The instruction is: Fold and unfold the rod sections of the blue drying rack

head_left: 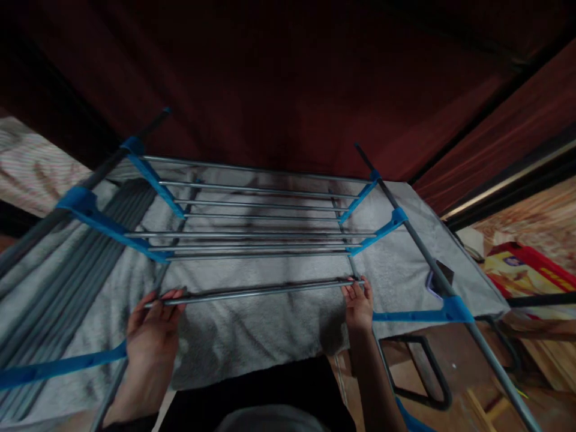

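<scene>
A thin grey metal rod (265, 292) lies crosswise in front of me, gripped near both ends. My left hand (155, 327) is closed around its left end, and my right hand (359, 303) pinches the right end. Around them stands a partly built rack of grey tubes with blue plastic brackets. Several crossbars (252, 234) span its two upper tiers. The lower left bracket (63, 365) is beside my left hand; the lower right bracket (414, 315) is just right of my right hand. No crossbar joins these two lower brackets.
Several loose grey tubes (76, 270) lie at the left on a grey blanket (252, 330). A dark flat object (443, 274) rests on the right side. A red and yellow package (526, 270) is farther right. Dark red panels (279, 90) rise behind the rack.
</scene>
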Available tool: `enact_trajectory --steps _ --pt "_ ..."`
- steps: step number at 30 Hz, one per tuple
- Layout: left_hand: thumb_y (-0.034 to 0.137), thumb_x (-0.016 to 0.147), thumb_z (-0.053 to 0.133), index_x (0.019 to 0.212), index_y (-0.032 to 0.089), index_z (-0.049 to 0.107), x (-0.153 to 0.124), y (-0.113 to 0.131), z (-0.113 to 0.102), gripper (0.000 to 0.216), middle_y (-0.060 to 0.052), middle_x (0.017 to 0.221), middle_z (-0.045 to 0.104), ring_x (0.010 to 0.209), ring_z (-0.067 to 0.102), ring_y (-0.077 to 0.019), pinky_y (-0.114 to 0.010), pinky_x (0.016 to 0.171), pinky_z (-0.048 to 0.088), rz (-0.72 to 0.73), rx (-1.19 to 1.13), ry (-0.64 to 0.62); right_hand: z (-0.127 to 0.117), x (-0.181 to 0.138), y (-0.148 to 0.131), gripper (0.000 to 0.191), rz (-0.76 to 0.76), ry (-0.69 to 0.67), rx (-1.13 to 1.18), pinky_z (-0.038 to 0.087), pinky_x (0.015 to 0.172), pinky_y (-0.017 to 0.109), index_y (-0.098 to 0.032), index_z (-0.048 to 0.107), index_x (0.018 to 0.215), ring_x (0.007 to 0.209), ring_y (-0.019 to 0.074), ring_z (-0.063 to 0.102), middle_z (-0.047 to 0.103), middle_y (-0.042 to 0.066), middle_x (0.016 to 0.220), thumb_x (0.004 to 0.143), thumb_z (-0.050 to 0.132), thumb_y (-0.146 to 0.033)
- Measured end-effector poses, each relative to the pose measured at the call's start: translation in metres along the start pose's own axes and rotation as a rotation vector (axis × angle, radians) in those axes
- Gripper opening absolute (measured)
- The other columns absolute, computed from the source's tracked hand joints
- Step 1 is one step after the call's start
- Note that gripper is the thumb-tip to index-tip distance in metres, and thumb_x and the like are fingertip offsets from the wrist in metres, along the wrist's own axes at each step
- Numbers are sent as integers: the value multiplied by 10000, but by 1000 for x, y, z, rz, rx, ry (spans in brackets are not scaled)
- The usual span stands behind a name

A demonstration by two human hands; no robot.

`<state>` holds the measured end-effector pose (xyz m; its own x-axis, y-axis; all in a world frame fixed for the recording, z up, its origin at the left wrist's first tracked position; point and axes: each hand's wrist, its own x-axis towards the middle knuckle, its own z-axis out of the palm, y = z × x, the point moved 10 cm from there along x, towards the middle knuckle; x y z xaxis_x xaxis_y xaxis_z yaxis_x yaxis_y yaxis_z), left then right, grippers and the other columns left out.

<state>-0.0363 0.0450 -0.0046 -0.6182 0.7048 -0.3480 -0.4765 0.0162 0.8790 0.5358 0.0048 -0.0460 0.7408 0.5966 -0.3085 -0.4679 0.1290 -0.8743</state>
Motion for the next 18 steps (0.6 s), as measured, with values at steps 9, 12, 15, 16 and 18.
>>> enact_trajectory --steps 9,12,15,16,18 --pt "150 837 793 1117 213 672 2 -9 -10 312 -11 854 753 780 753 -159 -252 722 588 -4 -84 104 -15 15 -1 514 -47 -14 -15 661 721 295 -313 641 1060 666 117 731 798 -62 881 637 933 -294" --pt "167 820 826 1114 214 676 2 -10 -11 333 2 850 746 759 740 -143 -223 681 567 9 -100 99 -19 19 1 497 -60 -40 -4 669 729 292 -329 633 1041 651 107 717 770 -97 838 643 931 -303" --pt "176 821 827 1112 202 673 1 -11 -13 330 2 814 738 734 729 -143 -224 671 555 11 -107 126 -22 22 0 482 -85 -62 -25 671 710 317 -333 618 1002 622 112 697 751 -105 826 638 932 -303" --pt "179 829 819 1124 200 671 1 -11 -12 330 0 805 736 734 729 -145 -229 677 554 12 -112 124 -24 22 0 472 -98 -60 -40 670 698 332 -333 616 988 610 118 691 743 -100 817 637 930 -307" --pt "194 846 802 1170 204 662 0 -12 -9 353 -4 806 740 756 741 -159 -258 727 572 18 -131 94 -25 22 -2 429 -116 -57 -71 669 680 376 -336 622 959 602 145 688 734 -78 806 645 914 -334"
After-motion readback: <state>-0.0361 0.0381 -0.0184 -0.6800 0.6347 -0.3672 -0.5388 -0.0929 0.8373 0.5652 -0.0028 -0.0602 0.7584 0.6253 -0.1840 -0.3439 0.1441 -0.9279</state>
